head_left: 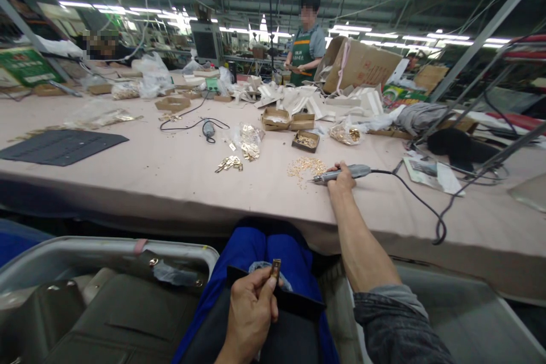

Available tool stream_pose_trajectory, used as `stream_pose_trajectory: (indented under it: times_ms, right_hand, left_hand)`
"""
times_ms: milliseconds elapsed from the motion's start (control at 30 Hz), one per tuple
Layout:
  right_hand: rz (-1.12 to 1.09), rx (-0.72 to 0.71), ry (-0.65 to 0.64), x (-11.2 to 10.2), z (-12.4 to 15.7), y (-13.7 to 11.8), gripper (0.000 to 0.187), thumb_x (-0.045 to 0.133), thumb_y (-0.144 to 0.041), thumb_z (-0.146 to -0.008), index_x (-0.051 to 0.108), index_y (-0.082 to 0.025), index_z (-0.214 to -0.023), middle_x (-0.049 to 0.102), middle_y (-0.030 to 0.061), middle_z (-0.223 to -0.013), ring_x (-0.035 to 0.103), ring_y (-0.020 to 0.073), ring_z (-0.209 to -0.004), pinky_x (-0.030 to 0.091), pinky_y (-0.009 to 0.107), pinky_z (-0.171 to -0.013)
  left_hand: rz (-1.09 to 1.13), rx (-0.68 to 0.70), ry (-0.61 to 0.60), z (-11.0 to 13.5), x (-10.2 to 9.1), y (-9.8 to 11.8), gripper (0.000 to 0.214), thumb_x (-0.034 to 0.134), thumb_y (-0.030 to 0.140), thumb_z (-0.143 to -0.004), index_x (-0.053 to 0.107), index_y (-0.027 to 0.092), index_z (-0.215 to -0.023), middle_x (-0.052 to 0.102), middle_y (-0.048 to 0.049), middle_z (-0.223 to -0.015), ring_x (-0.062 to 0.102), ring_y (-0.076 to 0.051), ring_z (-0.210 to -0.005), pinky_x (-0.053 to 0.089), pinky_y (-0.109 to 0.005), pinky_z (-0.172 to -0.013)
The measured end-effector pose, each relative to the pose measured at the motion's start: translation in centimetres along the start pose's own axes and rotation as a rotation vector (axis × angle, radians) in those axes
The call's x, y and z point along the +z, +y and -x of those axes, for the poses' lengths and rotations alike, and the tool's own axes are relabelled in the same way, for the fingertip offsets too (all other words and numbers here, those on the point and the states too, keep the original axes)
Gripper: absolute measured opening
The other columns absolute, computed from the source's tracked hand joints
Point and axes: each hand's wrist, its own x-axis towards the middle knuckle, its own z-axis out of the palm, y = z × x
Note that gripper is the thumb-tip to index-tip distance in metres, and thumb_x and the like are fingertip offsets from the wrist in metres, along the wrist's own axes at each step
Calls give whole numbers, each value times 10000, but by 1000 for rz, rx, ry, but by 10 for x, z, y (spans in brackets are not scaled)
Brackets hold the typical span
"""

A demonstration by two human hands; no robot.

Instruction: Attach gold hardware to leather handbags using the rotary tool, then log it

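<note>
My left hand [251,310] is closed over my lap, pinching a small gold-coloured metal plate [276,267] between thumb and fingers. Below it a dark leather-like piece [298,321] lies across my blue-clad legs. My right hand [342,181] is wrapped around a grey electric screwdriver [360,170] on the table. Its bit points left, at the edge of a scatter of tiny gold screws [305,167]. A pile of gold metal plates [230,164] lies farther left, beside a clear bag of similar plates [251,139].
A small box of metal parts [305,141] and a bag of fittings [346,132] stand behind the screws. The screwdriver's cord [409,196] runs right. Tubs with a grey rim [128,242] flank my legs. Across the table a person [306,45] stands near a carton [358,65].
</note>
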Motion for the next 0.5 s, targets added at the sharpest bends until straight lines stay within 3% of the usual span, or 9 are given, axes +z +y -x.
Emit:
stream_pose_trajectory:
  times_ms: [233,500]
  right_hand:
    - [27,-15,1,1,3,0,373,837,-262,-911,471,-196,-938,651,-49,-750,508,65,-499,511,209,-438]
    - [11,5,-56,-2,9,-4,302,805,-246,-943,512,-173,-940,644,-47,-734,517,67,-520,535,222,-475]
  left_hand:
    - [3,-5,-7,0,2,-4,476,624,556,-903,733,95,-950,561,-12,-466,484,-117,-392,346,-208,-462]
    - [-17,1,3,1,2,-3,475,621,560,-900,724,98,-932,558,-9,-473,485,-118,-393,345,-211,-460]
